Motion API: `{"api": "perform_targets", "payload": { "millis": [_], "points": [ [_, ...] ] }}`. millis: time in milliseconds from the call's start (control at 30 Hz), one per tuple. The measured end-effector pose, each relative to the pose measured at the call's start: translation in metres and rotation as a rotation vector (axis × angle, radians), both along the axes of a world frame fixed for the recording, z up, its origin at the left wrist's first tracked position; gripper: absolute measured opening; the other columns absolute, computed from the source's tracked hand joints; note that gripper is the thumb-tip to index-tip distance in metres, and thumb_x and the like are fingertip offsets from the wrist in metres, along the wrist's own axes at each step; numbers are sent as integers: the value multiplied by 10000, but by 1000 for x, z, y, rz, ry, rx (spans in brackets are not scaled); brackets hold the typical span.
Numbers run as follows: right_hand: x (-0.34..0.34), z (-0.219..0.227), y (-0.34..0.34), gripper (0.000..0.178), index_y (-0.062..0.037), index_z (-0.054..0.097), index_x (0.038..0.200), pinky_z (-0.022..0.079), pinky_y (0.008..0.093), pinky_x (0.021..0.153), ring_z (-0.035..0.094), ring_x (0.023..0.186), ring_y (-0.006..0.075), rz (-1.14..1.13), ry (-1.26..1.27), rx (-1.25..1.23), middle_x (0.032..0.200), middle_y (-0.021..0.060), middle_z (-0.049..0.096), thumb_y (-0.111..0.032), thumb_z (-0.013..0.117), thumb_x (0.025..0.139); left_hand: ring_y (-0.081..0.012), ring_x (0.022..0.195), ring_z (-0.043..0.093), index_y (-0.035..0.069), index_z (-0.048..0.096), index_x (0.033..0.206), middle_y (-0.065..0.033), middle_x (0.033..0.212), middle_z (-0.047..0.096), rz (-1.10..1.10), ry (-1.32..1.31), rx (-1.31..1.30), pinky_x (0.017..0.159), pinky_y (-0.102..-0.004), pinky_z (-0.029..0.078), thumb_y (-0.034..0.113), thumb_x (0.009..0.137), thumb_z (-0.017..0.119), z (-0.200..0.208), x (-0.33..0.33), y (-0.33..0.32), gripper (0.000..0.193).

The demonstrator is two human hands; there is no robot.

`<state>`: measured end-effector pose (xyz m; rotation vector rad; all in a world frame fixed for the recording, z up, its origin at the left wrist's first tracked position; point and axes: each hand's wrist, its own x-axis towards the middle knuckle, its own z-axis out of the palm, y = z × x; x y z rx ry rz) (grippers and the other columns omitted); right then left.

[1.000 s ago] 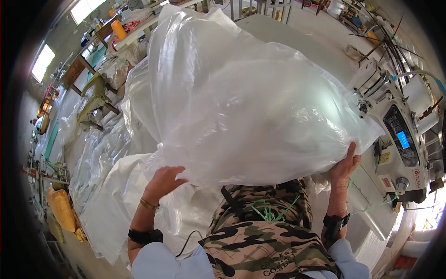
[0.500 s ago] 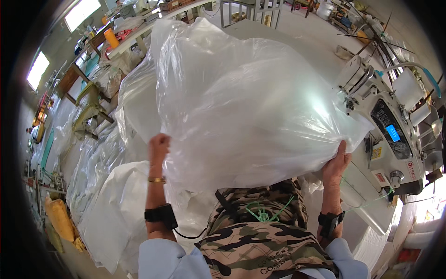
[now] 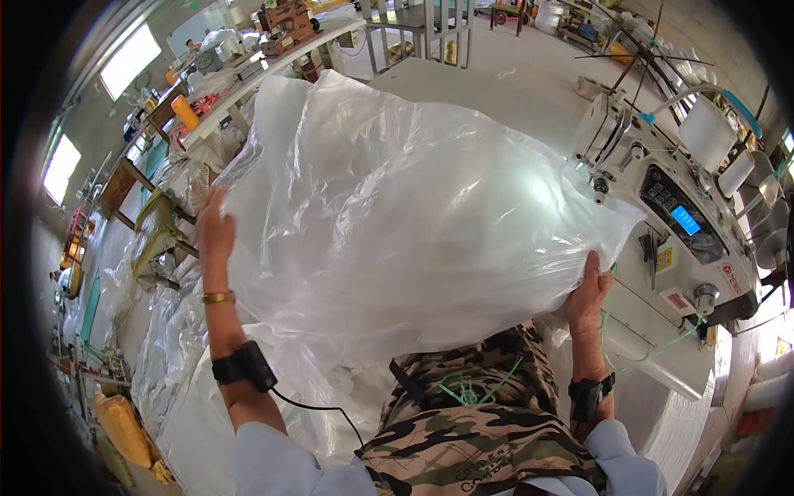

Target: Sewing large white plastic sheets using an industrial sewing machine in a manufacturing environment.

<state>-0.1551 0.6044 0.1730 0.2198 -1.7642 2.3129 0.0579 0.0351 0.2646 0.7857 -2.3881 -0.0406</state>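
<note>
A large sheet of clear, milky plastic film (image 3: 389,215) spreads wrinkled across the space before me, over a pale work table (image 3: 447,83). My right hand (image 3: 589,291) grips its near right edge, thumb on top, and creases fan out from there. Just beyond that hand stands a white sewing machine (image 3: 691,223) with a lit blue display; the film's right corner reaches close to its needle area. On the left, my left hand (image 3: 217,230) is raised at the film's left edge, fingers stretched out and slightly blurred. Nothing shows in its grasp.
Heaps of plastic film (image 3: 169,364) lie at the left, beside a wooden stool (image 3: 157,223) draped with cloth. White thread cones (image 3: 707,128) stand behind the machine. Green thread (image 3: 653,351) hangs below it. An orange container (image 3: 184,112) rests on a far bench.
My left hand has moved left and upward, its fingers opening out. The film has sunk and flattened toward the table. My right hand keeps its hold near the machine.
</note>
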Motion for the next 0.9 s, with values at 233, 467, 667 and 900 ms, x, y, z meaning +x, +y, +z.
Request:
{"api": "perform_targets", "payload": {
  "millis": [233,467,667,900],
  "points": [
    [45,27,-10,289,8,657,1004,445,247,732,540,822,78,11,-27,171,907,-1,642,-254,535,999,-314,1190,552,56,593,1204,-138,1276,601,-500,-51,91,1009,-395,431,126,914,564,27,-133,118,299],
    [78,23,7,414,48,531,1234,462,309,851,572,986,167,55,-258,53,1118,100,627,-289,535,993,-288,1261,507,102,559,1272,-111,1342,564,-252,-253,124,1083,-588,279,422,949,496,-38,-184,101,459],
    [88,-2,3,286,9,626,1039,445,241,719,534,831,71,-69,-296,241,929,-5,619,-266,577,976,-268,1270,506,144,585,1259,-82,1347,569,49,-514,65,1096,-634,209,562,913,478,-41,-164,86,553],
    [81,2,-45,395,24,640,1028,460,241,739,563,822,73,231,-446,-73,924,12,653,-361,562,985,-333,1052,637,73,698,1057,-182,1100,676,238,-752,42,903,-515,477,516,880,584,-51,-89,-7,490]
  ]
}}
